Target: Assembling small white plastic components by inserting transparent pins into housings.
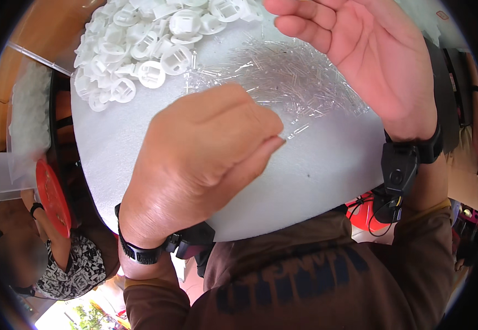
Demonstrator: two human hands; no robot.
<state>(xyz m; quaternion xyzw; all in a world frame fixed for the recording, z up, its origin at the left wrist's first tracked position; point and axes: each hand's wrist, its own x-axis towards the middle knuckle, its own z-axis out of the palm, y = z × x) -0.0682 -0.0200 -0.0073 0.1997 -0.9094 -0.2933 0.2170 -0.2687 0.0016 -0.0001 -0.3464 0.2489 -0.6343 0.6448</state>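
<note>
My left hand (211, 143) is held over the middle of the white foam-like sheet (316, 176), its back toward me. Its fingers are curled in with the thumb against them, and whatever they hold is hidden. Just beyond lies a loose heap of thin clear plastic pins (288, 77), a few of them near the fingertips. My right hand (368, 55) is raised at the far right with the palm turned up. Its fingers are apart and slightly bent, and nothing shows in the palm. A pile of round white plastic pieces with slotted middles (145, 44) fills the far left.
Black camera units are strapped to both my wrists, such as the right one (401, 168). To the left, another person (68, 264) sits by a red basin (53, 198) and a clear plastic box (7, 176). A red container (366, 212) stands below the sheet's near right edge.
</note>
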